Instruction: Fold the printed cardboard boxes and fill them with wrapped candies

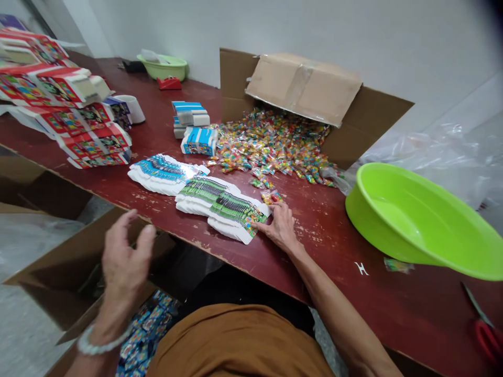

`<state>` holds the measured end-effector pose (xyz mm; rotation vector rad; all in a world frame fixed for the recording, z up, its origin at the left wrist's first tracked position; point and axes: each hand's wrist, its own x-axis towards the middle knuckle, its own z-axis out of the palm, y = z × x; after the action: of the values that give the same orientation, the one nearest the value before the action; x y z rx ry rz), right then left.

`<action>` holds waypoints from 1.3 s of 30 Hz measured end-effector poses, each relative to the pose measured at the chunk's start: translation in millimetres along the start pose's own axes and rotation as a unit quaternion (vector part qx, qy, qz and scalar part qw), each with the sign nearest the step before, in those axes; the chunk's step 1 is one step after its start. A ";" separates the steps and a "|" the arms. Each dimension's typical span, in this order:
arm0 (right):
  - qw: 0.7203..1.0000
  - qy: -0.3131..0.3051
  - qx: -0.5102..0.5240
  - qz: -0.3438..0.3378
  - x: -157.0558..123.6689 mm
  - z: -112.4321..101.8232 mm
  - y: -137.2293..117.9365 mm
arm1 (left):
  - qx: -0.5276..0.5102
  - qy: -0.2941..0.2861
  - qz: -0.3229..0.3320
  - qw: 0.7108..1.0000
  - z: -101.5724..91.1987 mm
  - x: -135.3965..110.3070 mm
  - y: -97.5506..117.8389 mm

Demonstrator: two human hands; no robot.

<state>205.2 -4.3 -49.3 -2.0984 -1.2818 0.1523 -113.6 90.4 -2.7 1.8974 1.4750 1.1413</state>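
While the right hand (pixel 283 226) touches the green fan (pixel 220 201), the left hand (pixel 128 256) hangs free

Because the green fan is made of loose, overlapping printed cards lying on the worktop (pixel 322 233), it calls for a light touch: fingertips at the rim of the end card, thumb flat on its face, no sideways push that would spread the row. The right hand is at the fan's right end, thumb on the printed side, fingers at the far edge; whether its grip pinches a card or merely rests there, I cannot tell. The left grip is wide, with nothing in it, in the air to the near left of the fan; bringing it in against the fan's near edge would help steady the row.

A blue fan (pixel 161 170) lies at the green fan's left end, and wrapped sweets (pixel 271 149) are heaped beyond it.

As for writing, the fan's print is too small to read. Farther left of it, red-and-white bundles (pixel 94 141) carry bright pictures but no legible brand. To its right lies a white scrap (pixel 362 269) shaped like an H.
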 end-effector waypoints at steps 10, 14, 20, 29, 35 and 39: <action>0.895 -0.128 0.427 0.014 -27.6 -43.8 -39.1 | -0.332 -0.395 -0.138 0.845 49.9 -43.9 86.6; 0.918 -0.114 0.374 -0.061 -48.6 -52.2 -66.5 | -0.467 -0.554 -0.292 0.624 53.6 -55.2 91.1; 0.960 -0.082 0.143 -0.227 -59.6 -56.3 -78.6 | -0.419 -0.508 -0.193 0.728 58.6 -66.6 84.1; 0.925 -0.227 0.191 -0.237 -55.3 -76.5 -76.5 | -0.315 -0.591 -0.174 0.722 51.0 -62.5 82.2; 0.875 -0.385 0.228 -0.186 -53.1 -77.9 -70.2 | -0.278 -0.597 -0.179 0.731 47.6 -62.5 93.9; 0.786 -0.476 0.373 -0.131 -51.5 -70.9 -69.4 | -0.294 -0.607 -0.200 0.711 51.9 -65.1 98.1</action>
<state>156.6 -60.1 34.5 -1.0829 -1.6357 1.4816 -21.4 5.0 24.7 1.2252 0.5478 -0.0290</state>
